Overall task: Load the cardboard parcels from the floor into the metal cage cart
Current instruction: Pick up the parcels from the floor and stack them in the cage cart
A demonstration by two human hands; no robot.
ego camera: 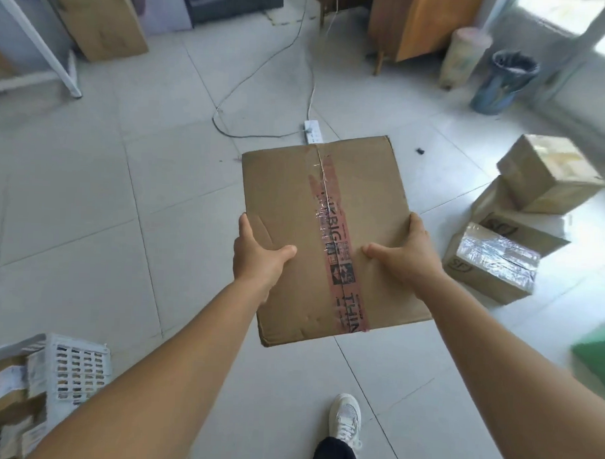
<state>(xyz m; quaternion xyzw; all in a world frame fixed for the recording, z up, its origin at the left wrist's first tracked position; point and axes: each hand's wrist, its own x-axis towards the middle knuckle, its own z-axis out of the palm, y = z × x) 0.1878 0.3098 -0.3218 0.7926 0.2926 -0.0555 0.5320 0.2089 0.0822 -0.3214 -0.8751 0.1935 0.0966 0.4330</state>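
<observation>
at your lower left a white perforated plastic crate holds taped parcels. your left hand grips the left edge of the flat brown cardboard parcel with red printed tape, thumb on top, fingers curled beneath. your right hand clamps its right edge likewise, holding it above the pale tiled floor. further right, a heap of smaller brown cardboard boxes sits on the floor.
</observation>
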